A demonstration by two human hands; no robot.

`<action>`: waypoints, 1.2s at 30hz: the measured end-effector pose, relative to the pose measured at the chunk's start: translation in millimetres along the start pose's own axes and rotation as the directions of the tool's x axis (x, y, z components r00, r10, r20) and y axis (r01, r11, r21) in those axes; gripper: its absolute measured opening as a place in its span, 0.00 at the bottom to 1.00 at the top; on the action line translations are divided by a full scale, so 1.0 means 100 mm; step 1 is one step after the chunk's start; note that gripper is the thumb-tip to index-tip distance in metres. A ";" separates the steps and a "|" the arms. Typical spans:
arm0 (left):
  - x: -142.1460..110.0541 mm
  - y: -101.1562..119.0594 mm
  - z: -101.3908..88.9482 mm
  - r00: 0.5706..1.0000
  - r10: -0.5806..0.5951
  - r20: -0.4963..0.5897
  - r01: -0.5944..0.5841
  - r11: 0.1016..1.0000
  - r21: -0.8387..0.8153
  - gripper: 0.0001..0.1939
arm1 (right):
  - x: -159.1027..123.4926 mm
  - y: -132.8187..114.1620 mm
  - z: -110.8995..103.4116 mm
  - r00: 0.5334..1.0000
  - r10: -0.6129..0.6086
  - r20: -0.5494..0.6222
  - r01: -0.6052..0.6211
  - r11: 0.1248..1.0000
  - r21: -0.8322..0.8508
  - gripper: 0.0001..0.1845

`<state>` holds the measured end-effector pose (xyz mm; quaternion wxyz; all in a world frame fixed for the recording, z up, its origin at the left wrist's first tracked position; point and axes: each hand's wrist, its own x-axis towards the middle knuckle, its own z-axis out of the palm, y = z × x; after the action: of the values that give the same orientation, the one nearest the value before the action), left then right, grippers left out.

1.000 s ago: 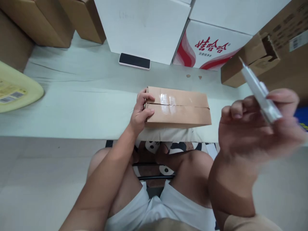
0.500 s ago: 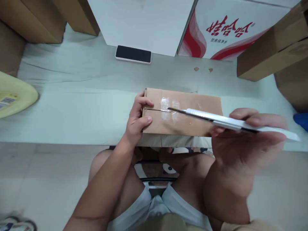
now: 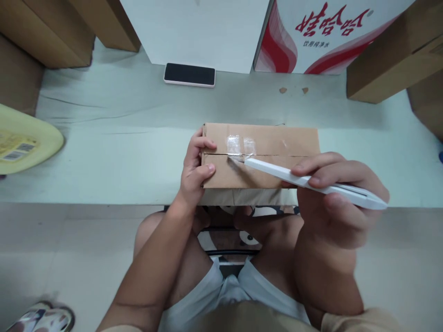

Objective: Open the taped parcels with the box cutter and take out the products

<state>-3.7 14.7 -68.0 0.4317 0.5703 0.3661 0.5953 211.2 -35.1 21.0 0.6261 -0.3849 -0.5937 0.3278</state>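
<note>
A small brown cardboard box (image 3: pixel 270 140) lies near the front edge of the pale table (image 3: pixel 121 143), its top seam covered with clear tape. My left hand (image 3: pixel 195 173) grips the box's left end, fingers curled over the top. My right hand (image 3: pixel 332 198) is closed on a white utility knife (image 3: pixel 311 182). The knife's blade tip rests on the taped seam, left of the box's middle.
A black phone (image 3: pixel 189 74) lies at the back of the table before a white carton (image 3: pixel 197 27). A red-and-white printed carton (image 3: pixel 321 32) stands beside it. Brown boxes (image 3: pixel 391 60) stand at right and back left (image 3: pixel 51 32). A yellow object (image 3: pixel 24 143) lies at left.
My right hand came down from the upper right with the knife and brought its blade tip onto the box's taped seam. My left hand kept its hold on the box's left end.
</note>
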 end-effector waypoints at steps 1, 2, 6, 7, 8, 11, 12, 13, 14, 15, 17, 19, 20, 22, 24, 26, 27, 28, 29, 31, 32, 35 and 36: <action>0.00 0.00 0.00 1.000 0.002 0.001 -0.002 1.000 0.006 0.24 | 0.00 -0.01 0.00 1.000 0.008 -0.001 -0.008 1.000 -0.006 0.08; 0.00 0.00 0.00 1.000 0.000 0.001 0.000 1.000 0.010 0.25 | 0.00 -0.01 0.00 1.000 0.009 -0.001 -0.009 1.000 -0.015 0.08; -0.01 0.01 0.01 0.999 -0.035 -0.020 0.036 0.999 0.035 0.28 | 0.00 -0.01 -0.04 0.999 -0.031 0.019 0.032 0.997 -0.070 0.08; -0.01 0.01 0.01 0.999 -0.039 -0.023 0.040 0.998 0.039 0.28 | 0.01 0.00 -0.05 0.999 -0.039 0.025 0.041 0.996 -0.079 0.08; -0.01 0.01 0.01 0.999 -0.037 -0.022 0.038 0.998 0.040 0.28 | 0.01 0.01 -0.05 0.999 -0.047 0.028 0.049 0.995 -0.086 0.08; -0.01 0.01 0.02 1.000 -0.021 -0.017 0.021 0.999 0.029 0.27 | 0.01 0.03 -0.01 0.999 -0.052 -0.008 0.051 0.990 -0.132 0.07; -0.01 0.02 0.02 1.000 -0.019 -0.018 0.020 0.999 0.030 0.26 | 0.01 0.03 0.01 0.998 -0.051 -0.038 0.044 0.987 -0.156 0.08; -0.01 0.02 0.02 1.000 -0.021 -0.019 0.022 0.999 0.037 0.26 | 0.01 0.04 0.04 0.996 -0.051 -0.073 0.037 0.984 -0.174 0.09; -0.02 0.02 0.02 1.000 -0.024 -0.018 0.025 0.999 0.048 0.27 | 0.02 0.04 0.07 0.993 -0.053 -0.110 0.033 0.984 -0.175 0.10; -0.02 0.02 0.02 1.000 -0.026 -0.014 0.026 0.998 0.060 0.27 | 0.02 0.05 0.10 0.988 -0.055 -0.146 0.032 0.987 -0.155 0.11; -0.02 0.01 0.02 1.000 -0.021 -0.004 0.021 0.997 0.068 0.27 | 0.05 0.06 0.13 0.974 -0.066 -0.215 0.050 0.995 -0.082 0.11; -0.02 0.00 0.01 1.000 -0.012 -0.003 0.012 0.999 0.045 0.26 | 0.07 0.08 0.13 0.951 -0.089 -0.295 0.082 0.996 -0.034 0.10; -0.02 -0.01 0.01 1.000 -0.011 -0.006 0.011 1.000 0.025 0.26 | 0.08 0.08 0.12 0.939 -0.093 -0.330 0.090 0.996 -0.025 0.10; -0.02 -0.03 0.01 1.000 -0.012 -0.015 0.012 1.000 -0.014 0.25 | 0.10 0.10 0.08 0.925 -0.076 -0.372 0.074 0.997 -0.021 0.11; -0.01 -0.06 0.00 1.000 -0.013 -0.027 0.012 0.999 -0.042 0.25 | 0.10 0.11 0.05 0.923 -0.042 -0.382 0.041 0.999 -0.010 0.13; 0.00 -0.07 0.00 0.999 -0.011 -0.045 0.008 0.998 -0.062 0.26 | 0.11 0.12 0.04 0.922 -0.022 -0.387 0.020 1.000 -0.011 0.14; 0.00 -0.07 0.00 0.998 -0.010 -0.055 0.006 0.997 -0.073 0.26 | 0.11 0.11 0.04 0.921 -0.017 -0.390 0.012 1.000 -0.014 0.15; 0.00 -0.07 0.01 0.998 -0.012 -0.062 0.007 0.996 -0.085 0.26 | 0.11 0.11 0.04 0.919 -0.009 -0.393 0.003 1.000 -0.017 0.15; 0.01 -0.07 0.01 0.998 -0.016 -0.065 0.010 0.995 -0.096 0.25 | 0.12 0.10 0.04 0.918 0.001 -0.397 -0.010 1.000 -0.020 0.15; 0.01 -0.06 0.01 0.998 -0.020 -0.063 0.013 0.993 -0.113 0.24 | 0.13 0.09 0.05 0.914 0.025 -0.404 -0.037 0.999 -0.023 0.16; 0.01 -0.06 0.02 0.998 -0.023 -0.063 0.015 0.993 -0.118 0.24 | 0.14 0.09 0.05 0.912 0.041 -0.408 -0.055 0.998 -0.023 0.16; 0.00 -0.05 0.02 0.996 -0.028 -0.080 0.019 0.993 -0.114 0.24 | 0.16 0.09 0.04 0.913 0.113 -0.392 -0.128 0.992 -0.014 0.17; 0.00 -0.05 0.03 0.996 -0.030 -0.087 0.020 0.994 -0.111 0.25 | 0.16 0.09 0.03 0.914 0.139 -0.381 -0.153 0.988 -0.008 0.17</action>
<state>-0.6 16.8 -72.7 0.4532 0.5140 0.3585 0.6340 209.7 -16.2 21.2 0.6953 -0.4959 -0.4373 0.2817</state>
